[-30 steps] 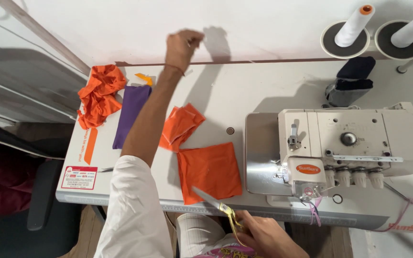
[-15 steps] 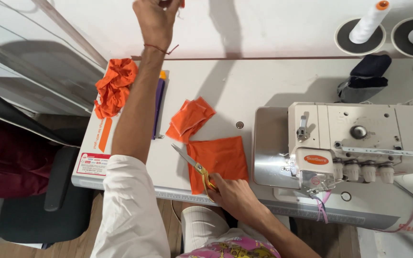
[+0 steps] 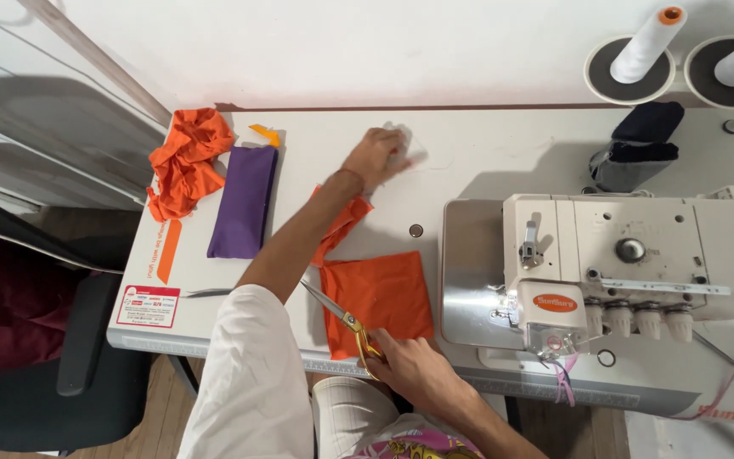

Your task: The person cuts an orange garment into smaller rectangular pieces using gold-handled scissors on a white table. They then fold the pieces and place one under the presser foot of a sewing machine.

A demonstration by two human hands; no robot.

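My right hand (image 3: pixel 414 372) is at the table's near edge, shut on gold-handled scissors (image 3: pixel 339 313) whose blades point up and left over an orange fabric square (image 3: pixel 384 293). My left arm reaches across the table. My left hand (image 3: pixel 375 155) is blurred, low over the white tabletop (image 3: pixel 486 161) near the back, just past a folded orange piece (image 3: pixel 343 223). I cannot tell whether its fingers hold anything.
An overlock sewing machine (image 3: pixel 630 263) fills the right side, with two thread cones (image 3: pixel 649 44) and a dark cloth (image 3: pixel 639 149) behind it. On the left lie a purple fabric piece (image 3: pixel 244 200), crumpled orange fabric (image 3: pixel 187 161) and tweezers (image 3: pixel 206 292). A black chair (image 3: pixel 70 365) stands lower left.
My left hand came down from high against the wall to just above the tabletop. My right hand with the scissors shifted slightly beside the orange square.
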